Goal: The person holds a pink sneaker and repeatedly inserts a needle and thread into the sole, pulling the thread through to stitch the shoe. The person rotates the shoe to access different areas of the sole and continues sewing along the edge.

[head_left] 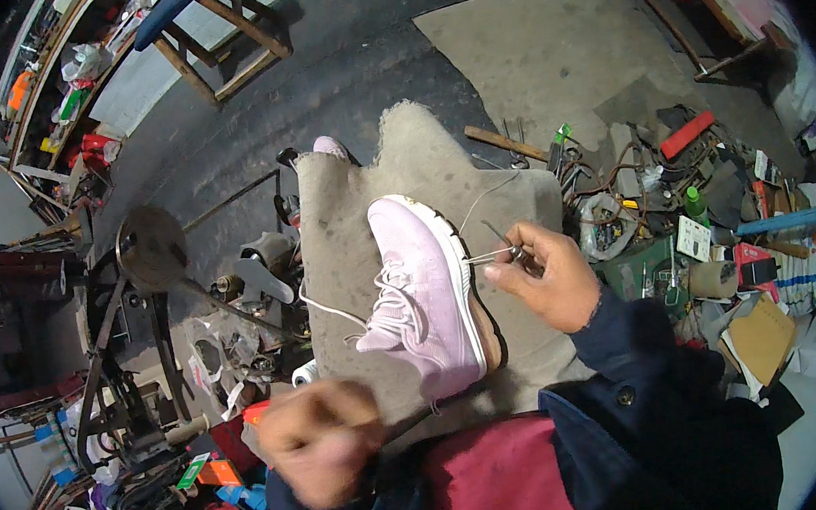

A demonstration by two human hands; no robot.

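Note:
A pale pink sneaker (422,289) with white laces lies on its side on a brown cloth (350,231) spread over my lap. My right hand (549,274) pinches a thin metal tool (514,253) against the white sole edge, and a white thread (482,196) runs up from there. My left hand (321,441) is blurred, curled into a loose fist just below the shoe's heel end, apart from the shoe. Whether it holds anything cannot be made out.
An old sewing machine with a round wheel (151,249) stands to my left. Tools, bottles, a wooden-handled hammer (506,143) and boxes clutter the floor at right (696,222). A wooden stool (211,26) stands at the top left.

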